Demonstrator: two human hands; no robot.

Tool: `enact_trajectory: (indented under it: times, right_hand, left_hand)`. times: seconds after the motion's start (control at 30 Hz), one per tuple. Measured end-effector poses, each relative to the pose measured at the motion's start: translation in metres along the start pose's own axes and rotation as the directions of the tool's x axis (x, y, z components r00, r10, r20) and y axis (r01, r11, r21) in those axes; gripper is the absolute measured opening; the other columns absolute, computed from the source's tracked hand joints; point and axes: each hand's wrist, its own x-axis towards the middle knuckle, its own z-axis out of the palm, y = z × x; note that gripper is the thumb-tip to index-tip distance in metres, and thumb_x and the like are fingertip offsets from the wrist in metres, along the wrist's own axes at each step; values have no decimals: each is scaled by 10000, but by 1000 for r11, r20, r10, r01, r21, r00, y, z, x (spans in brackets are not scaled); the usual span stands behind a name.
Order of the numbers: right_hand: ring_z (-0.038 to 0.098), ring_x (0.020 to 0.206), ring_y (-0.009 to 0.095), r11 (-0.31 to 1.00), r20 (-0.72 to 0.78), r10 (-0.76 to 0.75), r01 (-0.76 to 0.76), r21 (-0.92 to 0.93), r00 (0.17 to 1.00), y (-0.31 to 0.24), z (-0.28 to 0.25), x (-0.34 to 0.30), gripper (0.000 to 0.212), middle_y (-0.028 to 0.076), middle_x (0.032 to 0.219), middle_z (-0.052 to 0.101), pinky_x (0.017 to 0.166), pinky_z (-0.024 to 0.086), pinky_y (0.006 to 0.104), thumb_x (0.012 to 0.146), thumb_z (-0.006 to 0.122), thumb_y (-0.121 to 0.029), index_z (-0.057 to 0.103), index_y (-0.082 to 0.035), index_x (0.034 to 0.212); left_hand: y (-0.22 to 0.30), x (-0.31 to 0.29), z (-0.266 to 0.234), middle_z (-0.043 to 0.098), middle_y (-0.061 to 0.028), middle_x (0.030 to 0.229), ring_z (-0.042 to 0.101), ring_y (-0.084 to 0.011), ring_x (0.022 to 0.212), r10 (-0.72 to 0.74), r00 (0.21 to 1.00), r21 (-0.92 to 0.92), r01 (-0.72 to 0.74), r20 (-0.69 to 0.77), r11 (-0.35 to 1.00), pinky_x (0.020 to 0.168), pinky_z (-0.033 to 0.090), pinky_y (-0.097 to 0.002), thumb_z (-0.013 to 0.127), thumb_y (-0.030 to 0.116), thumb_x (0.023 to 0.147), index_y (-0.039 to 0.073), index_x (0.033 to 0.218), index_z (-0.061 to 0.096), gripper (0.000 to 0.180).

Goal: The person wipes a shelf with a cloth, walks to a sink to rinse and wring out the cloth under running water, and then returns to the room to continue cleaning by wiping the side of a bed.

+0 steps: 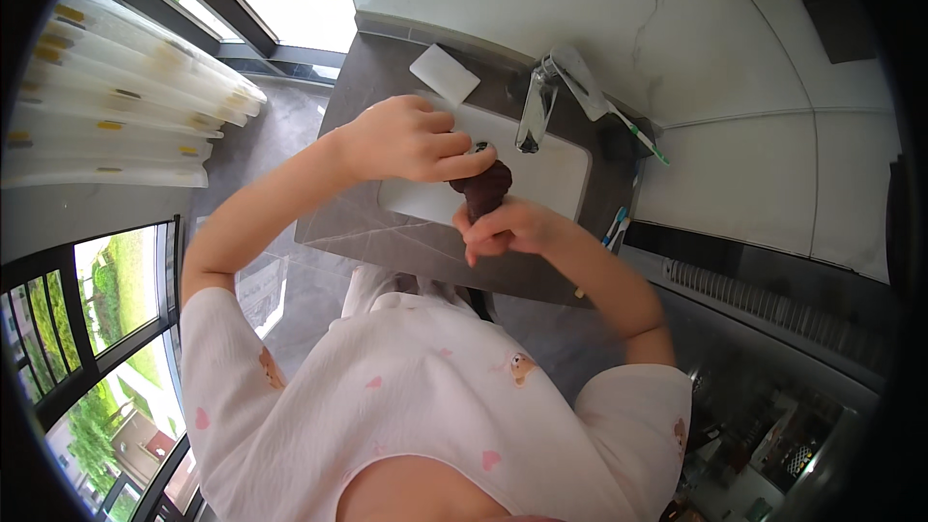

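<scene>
Over the white sink basin (411, 195) I hold a dark brown, ridged thing (485, 191) between both hands; its exact kind does not show. My left hand (416, 140) is closed at its upper end, with the fingers curled over the top. Just below, my right hand (507, 227) is wrapped around its narrower lower part. A chrome faucet (536, 111) rises at the back of the basin, a little to the right of my left hand. No running water can be made out.
A white flat block (445, 74) lies on the grey counter (358, 77) at the back left. Beside the faucet are a white object (577, 80) and a green-and-white toothbrush (640, 133). More toothbrushes (616, 225) stand at the right edge. A patterned curtain (116, 97) hangs left.
</scene>
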Motion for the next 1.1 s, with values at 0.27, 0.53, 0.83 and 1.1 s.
enact_trajectory:
  times: [0.27, 0.53, 0.83, 1.1]
  right_hand:
    - [530, 543, 258, -89, -470, -507, -585, -806, 723, 15, -47, 1, 198, 99, 551, 528, 460, 396, 333, 586, 551, -262, 528, -97, 694]
    - [527, 511, 262, -88, -368, -747, -631, -771, 554, 36, -70, 19, 127, 76, 527, 528, 452, 403, 354, 565, 555, -216, 534, -104, 623]
    - [523, 471, 260, 103, -312, -918, -611, -785, 246, 64, -101, 44, 95, 83, 496, 518, 430, 404, 352, 565, 565, -164, 530, -90, 613]
    - [527, 481, 249, 126, -337, -907, -599, -791, 254, 66, -113, 45, 97, 106, 492, 507, 460, 411, 329, 569, 575, -156, 534, -81, 613]
  left_hand:
    - [35, -9, 24, 441, 32, 539, 478, -98, 467, -85, 928, -73, 119, 363, 990, 362, 329, -210, 543, 78, 558, 153, 1039, 461, 494]
    - [78, -36, 70, 547, -102, 686, 517, -235, 578, -810, 379, -369, 903, 448, 218, 519, 399, -274, 488, -47, 564, 157, 1070, 473, 546]
    - [96, -30, 96, 447, 10, 675, 270, -45, 392, -551, -190, -547, 79, 812, -833, 335, 179, -186, 458, -128, 514, 67, 1054, 482, 575]
    - [78, -42, 95, 523, -4, 768, 354, -52, 450, -591, -99, -538, 316, 801, -782, 378, 245, -185, 472, -105, 532, 72, 1054, 482, 551]
